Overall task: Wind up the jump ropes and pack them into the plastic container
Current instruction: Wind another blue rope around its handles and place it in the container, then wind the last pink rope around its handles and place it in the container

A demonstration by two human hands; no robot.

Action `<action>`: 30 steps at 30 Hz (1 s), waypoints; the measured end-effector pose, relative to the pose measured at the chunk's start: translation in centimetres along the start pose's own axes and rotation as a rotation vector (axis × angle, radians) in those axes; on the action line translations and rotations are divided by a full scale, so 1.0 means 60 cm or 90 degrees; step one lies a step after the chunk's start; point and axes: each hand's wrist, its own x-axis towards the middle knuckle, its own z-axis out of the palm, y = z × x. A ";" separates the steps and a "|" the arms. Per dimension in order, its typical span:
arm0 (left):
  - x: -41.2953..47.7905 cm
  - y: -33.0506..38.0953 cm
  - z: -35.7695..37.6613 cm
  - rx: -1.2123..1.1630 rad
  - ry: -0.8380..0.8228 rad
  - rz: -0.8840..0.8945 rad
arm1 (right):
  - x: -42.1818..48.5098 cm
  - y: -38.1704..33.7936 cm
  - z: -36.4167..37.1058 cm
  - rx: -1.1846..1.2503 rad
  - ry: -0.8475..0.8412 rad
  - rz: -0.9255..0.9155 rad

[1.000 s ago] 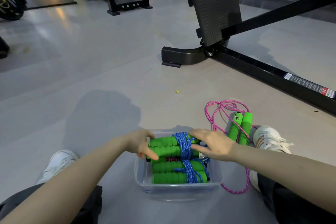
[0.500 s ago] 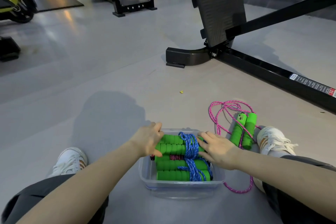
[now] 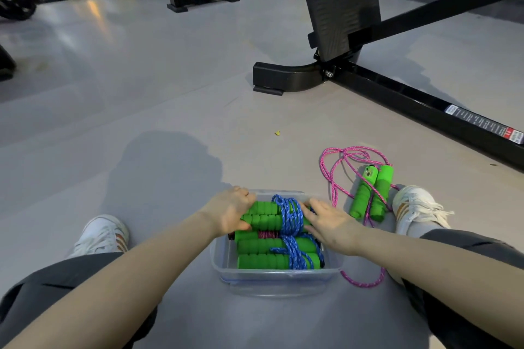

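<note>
Jump rope bundle [image 3: 289,214]: you are seating it in the container [image 3: 278,273], left hand [image 3: 229,211] gripping, right hand [image 3: 331,224] pressing flat; pink rope [image 3: 363,197] lying unwound

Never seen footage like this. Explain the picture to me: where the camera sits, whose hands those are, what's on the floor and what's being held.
There is no machine here. A person sits on a gym floor with a camera worn on the head, looking down at their own arms. The left hand grips one end of a blue rope bundle wound round green handles. The right hand rests on its other end with fairly straight fingers. The bundle sits at the top of a clear plastic container. A second blue bundle already lies inside. To the right, a pink rope lies loose on the floor, not yet wound, beside the right shoe. The black frame behind is gym equipment.
</note>
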 end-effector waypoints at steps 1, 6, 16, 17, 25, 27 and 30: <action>-0.002 0.004 -0.002 0.004 0.001 -0.001 | 0.001 -0.001 -0.003 0.006 -0.013 0.004; -0.012 0.008 -0.014 0.047 -0.001 0.008 | 0.010 0.012 -0.039 0.038 -0.050 0.002; 0.016 -0.005 -0.041 0.032 0.145 0.055 | 0.032 0.081 -0.078 0.167 0.088 0.187; 0.026 0.000 -0.048 0.020 0.164 0.051 | 0.035 0.091 -0.075 0.163 0.077 0.226; 0.126 0.095 -0.095 0.043 0.190 0.049 | 0.004 0.178 -0.064 0.189 0.082 0.448; 0.143 0.117 -0.092 0.041 0.199 0.054 | -0.011 0.195 -0.043 0.203 0.011 0.495; 0.161 0.140 -0.080 0.036 0.178 0.068 | -0.019 0.208 -0.017 0.237 -0.031 0.533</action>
